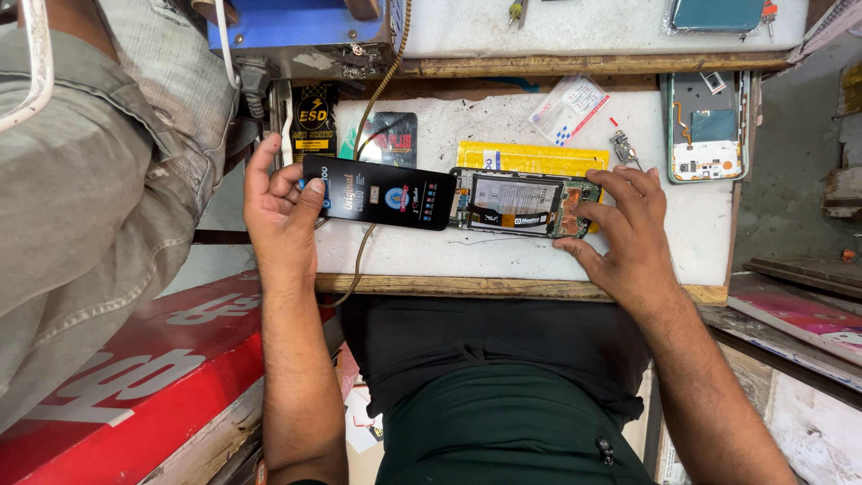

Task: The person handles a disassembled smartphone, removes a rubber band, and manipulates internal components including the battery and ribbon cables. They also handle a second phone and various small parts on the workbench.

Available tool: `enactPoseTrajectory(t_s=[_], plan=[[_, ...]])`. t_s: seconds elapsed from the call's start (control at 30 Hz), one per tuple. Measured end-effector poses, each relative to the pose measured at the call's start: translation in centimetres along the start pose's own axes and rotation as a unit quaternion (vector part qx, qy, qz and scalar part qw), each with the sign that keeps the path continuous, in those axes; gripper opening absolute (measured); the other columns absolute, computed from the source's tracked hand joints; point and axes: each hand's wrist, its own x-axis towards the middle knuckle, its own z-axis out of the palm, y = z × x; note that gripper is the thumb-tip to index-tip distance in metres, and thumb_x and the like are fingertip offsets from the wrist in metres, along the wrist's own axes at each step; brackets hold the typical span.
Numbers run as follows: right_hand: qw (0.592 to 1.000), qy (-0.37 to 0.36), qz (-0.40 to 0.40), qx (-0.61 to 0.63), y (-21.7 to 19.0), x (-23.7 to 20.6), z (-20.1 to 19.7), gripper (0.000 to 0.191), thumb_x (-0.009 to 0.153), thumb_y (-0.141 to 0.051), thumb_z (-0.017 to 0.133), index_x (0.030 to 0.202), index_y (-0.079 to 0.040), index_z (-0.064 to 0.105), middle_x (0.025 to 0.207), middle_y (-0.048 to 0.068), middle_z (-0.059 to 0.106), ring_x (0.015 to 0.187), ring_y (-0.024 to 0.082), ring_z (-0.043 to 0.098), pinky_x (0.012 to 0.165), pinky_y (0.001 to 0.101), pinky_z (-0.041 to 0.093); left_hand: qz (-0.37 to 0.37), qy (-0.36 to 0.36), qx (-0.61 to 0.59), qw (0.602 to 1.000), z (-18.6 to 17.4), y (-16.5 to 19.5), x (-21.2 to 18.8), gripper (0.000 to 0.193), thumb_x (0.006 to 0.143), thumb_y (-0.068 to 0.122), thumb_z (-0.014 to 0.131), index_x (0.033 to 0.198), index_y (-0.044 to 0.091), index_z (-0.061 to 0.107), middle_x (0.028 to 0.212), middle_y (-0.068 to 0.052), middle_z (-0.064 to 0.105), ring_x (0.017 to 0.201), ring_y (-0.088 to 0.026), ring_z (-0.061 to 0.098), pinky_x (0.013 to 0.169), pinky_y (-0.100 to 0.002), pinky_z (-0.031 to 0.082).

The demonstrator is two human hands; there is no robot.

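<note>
Single view — head-worn camera, facing steeply down over the white bench (682, 224), close range — lap and forearms in frame.

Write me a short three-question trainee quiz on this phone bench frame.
1. True or false: the left hand holds the black display panel.
2. What do the right hand fingers touch? A) the opened phone B) the yellow packet C) the back cover
3. Fill in: the opened phone lies on the ___ work mat.

Key: 1 true; 2 A; 3 white.
</note>
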Motion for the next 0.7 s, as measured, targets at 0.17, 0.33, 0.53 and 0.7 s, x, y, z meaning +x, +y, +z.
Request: enactPoseTrajectory(t_s=[0.17, 0.33, 0.53, 0.7], plan=[[1.000, 0.005, 0.004, 0.005, 0.02, -0.04, -0.11, 0.051, 0.071, -0.029, 0.092, 0.111, -0.014, 0.063, 0.146, 0.010, 0.053, 0.144, 0.039, 0.040, 0.125, 0.0660, 0.025, 0.001, 0.000, 0.033, 0.999, -0.08, -0.28, 0.11, 0.069, 0.094, -0.014, 0.068, 0.156, 0.005, 0.043, 0.109, -0.004, 0.068, 0.091, -0.007, 0.063, 0.083, -0.021, 0.055], [1.000, 0.004, 0.007, 0.006, 0.02, -0.06, -0.10, 0.051, 0.071, -0.031, 0.092, 0.109, -0.013, 0.063, 0.146, 0.011, 0.053, 0.144, 0.039, 0.040, 0.125, 0.0671, 0.025, 0.025, -0.014, 0.097, 0.995, -0.38, -0.48, 0.26, 0.070, 0.096, -0.014, 0.069, 0.157, 0.006, 0.042, 0.110, -0.005, 0.068, 0.093, -0.007, 0.062, 0.082, -0.021, 0.052], [1.000, 0.008, 0.003, 0.011, 0.13, 0.01, -0.11, 0.050, 0.071, -0.031, 0.092, 0.108, -0.013, 0.063, 0.145, 0.011, 0.053, 0.145, 0.040, 0.040, 0.124, 0.0652, 0.026, 0.033, -0.022, 0.145, 0.989, -0.64, -0.79, 0.54, 0.071, 0.095, -0.013, 0.070, 0.157, 0.006, 0.041, 0.111, -0.006, 0.067, 0.096, -0.007, 0.063, 0.083, -0.021, 0.052], [1.000, 0.011, -0.002, 0.005, 0.16, 0.09, -0.20, 0.048, 0.070, -0.032, 0.092, 0.105, -0.013, 0.065, 0.144, 0.010, 0.054, 0.145, 0.039, 0.040, 0.124, 0.0633, 0.028, 0.033, -0.041, 0.150, 0.987, -0.89, -0.97, 0.75, 0.071, 0.096, -0.011, 0.068, 0.158, 0.005, 0.037, 0.112, -0.007, 0.070, 0.096, -0.007, 0.064, 0.084, -0.020, 0.052]])
